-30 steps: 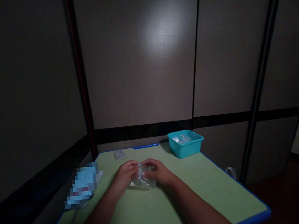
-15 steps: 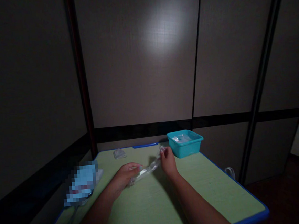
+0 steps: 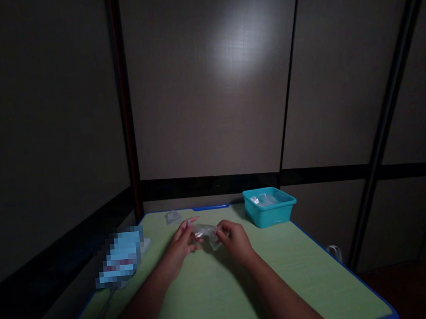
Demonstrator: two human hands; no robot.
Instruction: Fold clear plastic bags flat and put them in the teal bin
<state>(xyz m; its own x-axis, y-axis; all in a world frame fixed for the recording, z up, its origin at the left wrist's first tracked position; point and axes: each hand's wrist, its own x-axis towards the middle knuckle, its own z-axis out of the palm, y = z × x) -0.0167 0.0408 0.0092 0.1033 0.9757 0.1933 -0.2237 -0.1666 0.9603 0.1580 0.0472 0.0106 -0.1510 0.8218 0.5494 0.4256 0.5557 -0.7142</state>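
Observation:
Both my hands are raised a little over the green table point(image 3: 216, 297) and hold a small clear plastic bag point(image 3: 206, 231) between them. My left hand point(image 3: 182, 243) pinches the bag's left end with thumb and fingers, the other fingers stretched out. My right hand point(image 3: 236, 239) grips the right end with curled fingers. What the bag holds cannot be made out in the dim light.
A teal plastic tub point(image 3: 270, 205) with clear bags inside stands at the table's back right. Another small clear bag point(image 3: 173, 217) lies near the back left edge. A blurred blue object point(image 3: 121, 257) sits at the left edge. Dark wall panels close off the back.
My right hand had pulled the bag out long towards the tub; now it has come back towards the left hand, and the bag is bunched between both hands, held higher.

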